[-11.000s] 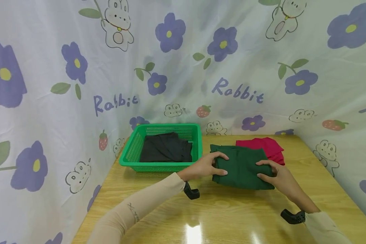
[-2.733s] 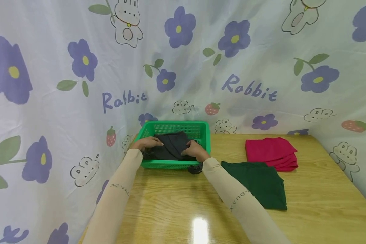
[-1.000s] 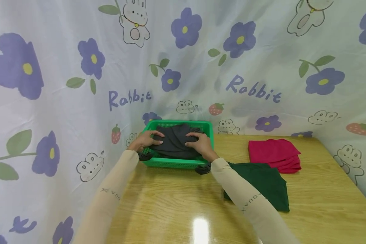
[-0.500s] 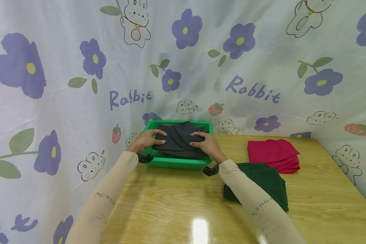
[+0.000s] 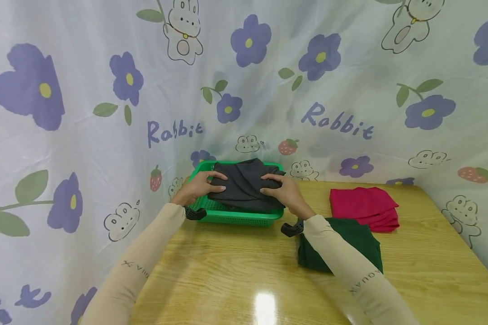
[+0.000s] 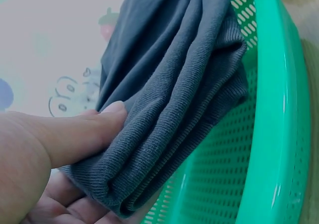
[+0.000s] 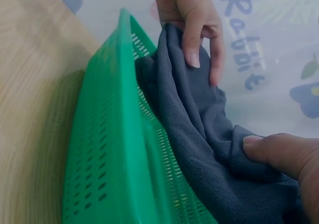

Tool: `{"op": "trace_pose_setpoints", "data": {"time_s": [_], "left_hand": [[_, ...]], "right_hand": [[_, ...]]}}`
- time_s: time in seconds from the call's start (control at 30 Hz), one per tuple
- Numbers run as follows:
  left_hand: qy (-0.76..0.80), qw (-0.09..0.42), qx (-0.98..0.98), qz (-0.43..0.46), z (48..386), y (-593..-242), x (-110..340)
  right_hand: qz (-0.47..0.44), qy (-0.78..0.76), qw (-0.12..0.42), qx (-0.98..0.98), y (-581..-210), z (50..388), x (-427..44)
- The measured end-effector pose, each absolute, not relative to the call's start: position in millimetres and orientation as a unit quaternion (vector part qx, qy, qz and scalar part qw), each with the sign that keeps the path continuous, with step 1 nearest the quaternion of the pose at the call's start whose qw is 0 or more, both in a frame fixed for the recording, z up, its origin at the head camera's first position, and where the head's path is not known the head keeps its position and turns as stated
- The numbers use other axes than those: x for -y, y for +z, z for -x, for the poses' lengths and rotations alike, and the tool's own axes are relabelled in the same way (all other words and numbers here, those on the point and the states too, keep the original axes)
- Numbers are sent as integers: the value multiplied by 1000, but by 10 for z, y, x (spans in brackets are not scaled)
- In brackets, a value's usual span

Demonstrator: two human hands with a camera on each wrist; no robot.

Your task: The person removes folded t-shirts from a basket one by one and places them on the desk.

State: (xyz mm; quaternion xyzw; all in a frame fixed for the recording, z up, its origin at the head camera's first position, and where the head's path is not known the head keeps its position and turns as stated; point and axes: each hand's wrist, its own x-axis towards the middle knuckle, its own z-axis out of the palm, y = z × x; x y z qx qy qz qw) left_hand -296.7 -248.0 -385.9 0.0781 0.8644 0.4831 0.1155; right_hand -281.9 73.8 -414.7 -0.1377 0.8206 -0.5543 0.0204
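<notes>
A folded dark grey garment (image 5: 244,183), soft knit with ribbed-looking edges, is held between both hands over the green plastic basket (image 5: 236,217). My left hand (image 5: 196,187) grips its left end, thumb on top and fingers beneath, as the left wrist view shows with the layered cloth (image 6: 159,94). My right hand (image 5: 286,193) pinches the right end; in the right wrist view the thumb presses the fabric (image 7: 209,134) and the other fingers are hidden. The garment sits at about the basket's rim, covering much of its inside.
On the wooden table (image 5: 211,271), right of the basket, lies a folded dark green cloth (image 5: 359,239), partly behind the right sleeve. Beyond it is a folded crimson cloth (image 5: 363,205). A printed fabric curtain (image 5: 260,117) stands close behind and to the left.
From lying in the basket, the grey garment has come up to rim height in both hands and shifted slightly right. Earlier, both hands held the green cloth, which now lies nearer the table's front.
</notes>
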Motion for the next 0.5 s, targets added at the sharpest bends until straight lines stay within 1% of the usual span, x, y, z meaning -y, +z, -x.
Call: {"op": "trace_pose_setpoints", "data": {"time_s": [0.2,0.5], "left_hand": [[495,116,-857,-84,2901,-3795,2400],[490,96,-861,-103,2838,-3795,2268]], "right_hand": [[146,-551,10,-822,-4096,2789,-845],[144,-539,9,-830,-3991,2698,-1015]]}}
